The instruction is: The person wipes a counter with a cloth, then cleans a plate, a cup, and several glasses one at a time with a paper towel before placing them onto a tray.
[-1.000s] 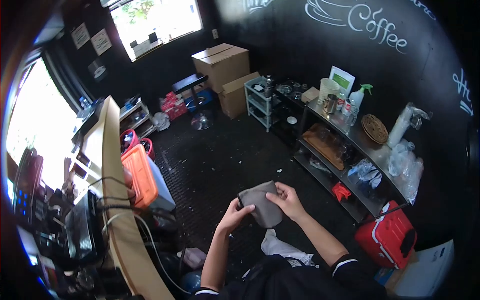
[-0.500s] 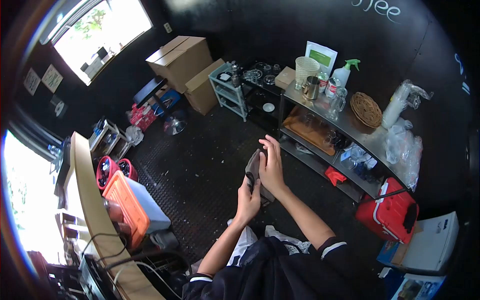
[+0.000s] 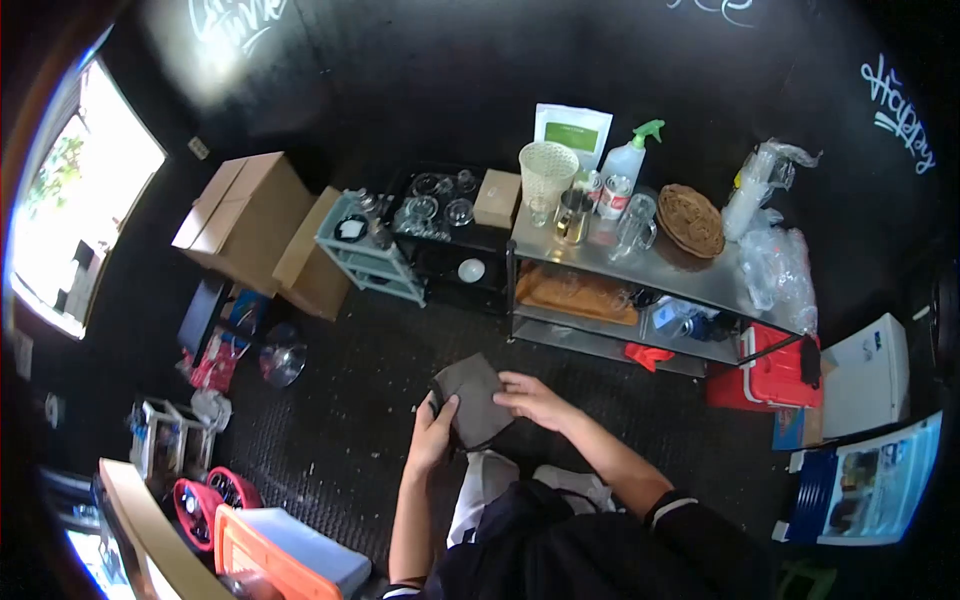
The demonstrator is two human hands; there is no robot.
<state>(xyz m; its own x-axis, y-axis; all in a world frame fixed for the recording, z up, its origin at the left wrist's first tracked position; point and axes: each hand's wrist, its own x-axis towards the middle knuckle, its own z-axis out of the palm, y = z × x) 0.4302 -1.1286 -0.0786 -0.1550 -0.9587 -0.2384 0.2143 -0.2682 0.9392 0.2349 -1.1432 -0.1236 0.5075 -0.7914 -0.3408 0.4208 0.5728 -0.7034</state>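
A dark grey-brown folded cloth (image 3: 474, 402) is held in front of my body, its flat face turned up toward me. My left hand (image 3: 431, 436) grips its left edge, with the thumb lying on top and the other fingers partly hidden underneath. At the right edge, my right hand (image 3: 537, 401) has its thumb and fingers closed on the cloth. Below it show my light-coloured trousers (image 3: 482, 480).
A metal shelf (image 3: 690, 272) at the right bears a steel pitcher (image 3: 573, 217), a spray bottle (image 3: 625, 160), a glass mug (image 3: 637, 225) and a wicker basket (image 3: 690, 222). Cardboard boxes (image 3: 240, 215) stand at left. An orange-lidded bin (image 3: 262, 560) sits lower left, a red cooler (image 3: 775, 368) right.
My view has swung to the right. The cloth has turned from nearly edge-on to face up, and my right hand has gone from lying outstretched against it to gripping its edge.
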